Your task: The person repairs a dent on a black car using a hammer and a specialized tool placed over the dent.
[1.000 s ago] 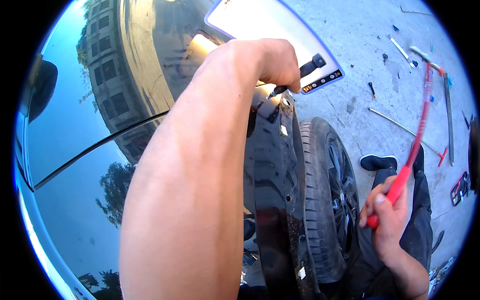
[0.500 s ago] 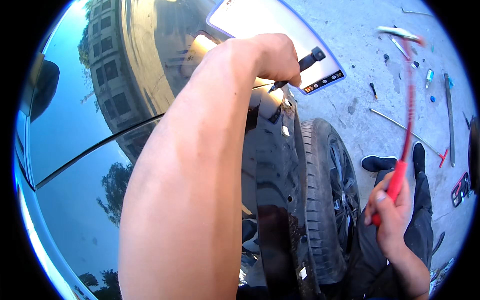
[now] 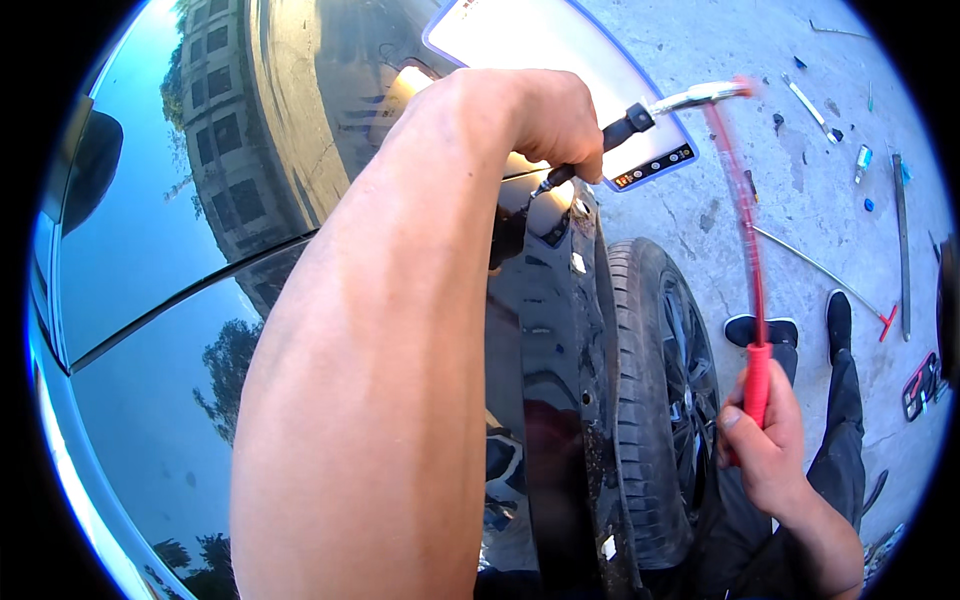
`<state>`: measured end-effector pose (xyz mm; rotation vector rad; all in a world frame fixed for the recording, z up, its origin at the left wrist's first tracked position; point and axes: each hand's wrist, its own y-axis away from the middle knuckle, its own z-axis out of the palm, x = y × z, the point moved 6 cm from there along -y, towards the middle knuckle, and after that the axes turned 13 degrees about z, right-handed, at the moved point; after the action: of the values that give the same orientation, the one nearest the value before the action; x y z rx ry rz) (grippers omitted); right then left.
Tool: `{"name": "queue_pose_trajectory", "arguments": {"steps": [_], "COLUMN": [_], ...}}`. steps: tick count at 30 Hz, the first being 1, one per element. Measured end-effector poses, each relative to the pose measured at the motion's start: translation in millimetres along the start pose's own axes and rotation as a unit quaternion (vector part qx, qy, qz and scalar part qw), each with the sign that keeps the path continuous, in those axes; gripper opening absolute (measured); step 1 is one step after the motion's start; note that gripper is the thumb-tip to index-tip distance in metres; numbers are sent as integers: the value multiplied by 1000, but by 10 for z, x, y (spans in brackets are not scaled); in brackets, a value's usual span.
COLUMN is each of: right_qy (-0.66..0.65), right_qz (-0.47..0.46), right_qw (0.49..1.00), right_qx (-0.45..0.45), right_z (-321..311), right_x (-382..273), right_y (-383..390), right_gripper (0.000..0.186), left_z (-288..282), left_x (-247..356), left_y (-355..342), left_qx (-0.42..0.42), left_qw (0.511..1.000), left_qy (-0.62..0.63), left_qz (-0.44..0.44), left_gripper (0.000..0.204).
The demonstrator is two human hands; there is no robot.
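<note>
My left hand (image 3: 560, 115) is closed around a black rod-like tool, perhaps a knockdown punch (image 3: 625, 127). Its narrow tip points down at the edge of a dark, glossy car panel (image 3: 545, 330); whether the tip touches is hard to tell. In my right hand (image 3: 772, 440) is a hammer (image 3: 757, 388) with a red handle and a metal head. The hammer's head, a little blurred, is at the tool's upper end, touching or almost touching it. My left forearm hides part of the panel.
Behind my left hand stands a lit white reflector board (image 3: 530, 45) with a blue rim. A car wheel (image 3: 640, 380) is beside the panel. Across the concrete floor lie a T-handled rod (image 3: 825, 268), a long flat bar (image 3: 901, 245), a small bottle (image 3: 862, 163) and a red-black case (image 3: 917, 388).
The hammer's head has swung left and slightly down to the punch's end. My right hand has shifted a little left and lower. My left hand stays almost in place.
</note>
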<state>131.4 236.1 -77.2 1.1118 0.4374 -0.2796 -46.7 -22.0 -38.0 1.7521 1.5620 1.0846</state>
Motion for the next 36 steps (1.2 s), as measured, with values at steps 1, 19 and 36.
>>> {"name": "queue_pose_trajectory", "arguments": {"steps": [1, 19, 36], "right_qy": [9, 0, 4], "right_qz": [3, 0, 7], "right_qw": [1000, 1000, 1000], "right_qx": [2, 7, -17], "right_z": [-23, 13, -94], "right_x": [-37, -44, -60], "right_y": [-14, -12, 34], "right_gripper": [27, 21, 22], "left_z": [7, 50, 60], "left_x": [-24, -11, -15], "left_y": [-14, -23, -68], "left_qx": [0, -14, -6], "left_qw": [1000, 1000, 1000], "left_qy": [1, 0, 10], "left_qz": [-5, -19, -14], "left_gripper": [27, 27, 24]}}
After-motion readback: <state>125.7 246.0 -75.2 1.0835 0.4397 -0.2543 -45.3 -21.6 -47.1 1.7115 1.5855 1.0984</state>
